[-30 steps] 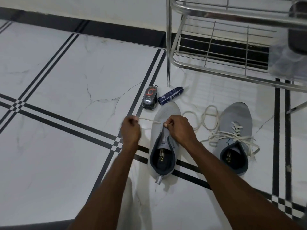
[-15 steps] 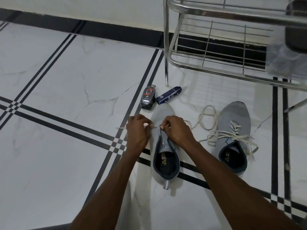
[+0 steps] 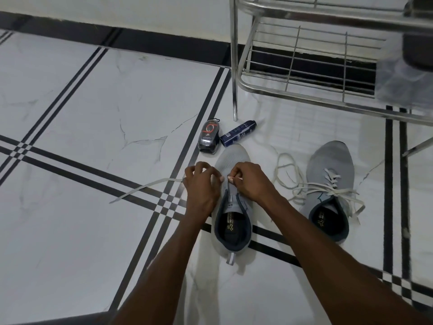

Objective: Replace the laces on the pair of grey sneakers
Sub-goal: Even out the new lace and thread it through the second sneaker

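Head view. White marble-pattern floor [image 3: 98,109] with black double stripes; both forearms reach forward from the bottom edge.

Near sneaker [image 3: 233,207], grey with dark collar, lies toe away from the camera on a black stripe, between the two hands. No lacing visible across its tongue except at the front eyelets, where the hands meet.

Left hand [image 3: 201,186]: fingers curled, at the left edge of the near sneaker's eyelet row. A white lace [image 3: 145,189] runs out from under this hand to the left and lies flat on the floor, its free end well apart from the shoe. Hand appears to grip that lace; the exact pinch is hidden by the knuckles.

Right hand [image 3: 249,181]: fingers curled, thumb and forefinger pinching a short white lace tip at the front eyelets, on top of the shoe.

Second sneaker [image 3: 329,191] stands to the right, also toe away, apart from the first. It carries a loosely threaded white lace [image 3: 304,184] whose slack loops spill onto the floor between the two shoes.

Beyond the near sneaker's toe: a dark oval shoe-polish sponge [image 3: 208,137] and a blue spray can [image 3: 237,133] lying on its side, just beside each other.

Metal shoe rack [image 3: 304,66] top right, one leg standing near the can
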Available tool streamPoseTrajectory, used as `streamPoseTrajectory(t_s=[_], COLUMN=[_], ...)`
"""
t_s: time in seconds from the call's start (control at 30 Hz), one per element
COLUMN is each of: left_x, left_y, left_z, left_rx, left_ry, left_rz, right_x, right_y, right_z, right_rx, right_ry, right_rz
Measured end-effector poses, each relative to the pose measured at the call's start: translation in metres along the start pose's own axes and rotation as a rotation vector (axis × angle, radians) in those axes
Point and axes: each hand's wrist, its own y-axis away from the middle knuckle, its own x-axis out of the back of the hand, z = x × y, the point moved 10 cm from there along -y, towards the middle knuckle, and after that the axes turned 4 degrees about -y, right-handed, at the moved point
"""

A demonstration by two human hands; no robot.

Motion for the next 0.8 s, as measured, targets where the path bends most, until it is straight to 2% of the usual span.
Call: streamPoseTrajectory(t_s=[0.07,0.13,0.2,0.27,0.37,0.43,0.63,0.8], left_x=[0.01,0.037,0.056,0.055,0.029,0.009,-0.006,-0.003], left_y=[-0.001,-0.002,0.005,0.007,0.003,0.002,-0.002,0.004], left_z=[-0.009,-0.037,-0.055,-0.047,-0.013,0.003,-0.002,0.003], left_rx=[0.079,0.277,0.419,0.333,0.06,-0.029,0.038,0.019], left_ry=[0.117,0.187,0.075,0.018,0.054,0.055,0.187,0.299], left_rz=[0.063,0.211,0.298,0.278,0.136,0.033,-0.007,0.009], right_x=[0.003,0.007,0.008,0.008,0.005,0.004,0.046,0.06], right_y=[0.002,0.003,0.002,0.002,0.001,0.0,-0.001,0.003], right_z=[0.005,0.006,0.002,0.001,-0.001,-0.005,0.009,0.021], right_rx=[0.017,0.043,0.063,0.061,0.037,0.033,-0.037,-0.073], right_ry=[-0.015,-0.024,-0.027,-0.017,0.008,0.026,0.176,0.064], right_rz=[-0.001,0.005,-0.002,-0.002,-0.017,-0.049,-0.083,-0.132])
